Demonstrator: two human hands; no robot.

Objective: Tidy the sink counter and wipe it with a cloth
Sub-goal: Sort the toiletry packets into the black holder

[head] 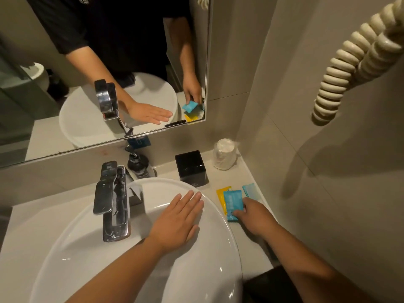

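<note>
A person leans over a white sink [218,226] in a small bathroom, the left hand [177,221] laid flat on the basin's rim with fingers straight and close together, gripping nothing. The right hand [254,215] reaches across the pale counter [227,178] to the right of the basin, its fingertips closing on the near end of a bright blue packet [233,204]; whether the packet is lifted or only pressed to the surface cannot be told. That packet lies over a yellow packet [221,196], with a paler blue packet [250,190] just beside it against the wall.

The tidying looks barely begun. A black box [192,168] stands behind the packets, a wrapped cup [224,154] sits upside down in the corner, and a dark soap bottle [140,165] stands behind the tap [112,200]. No cloth is in sight, so the wiping appears not yet started. The mirror [98,62] above repeats both hands; a coiled cord [349,60] hangs on the right wall.
</note>
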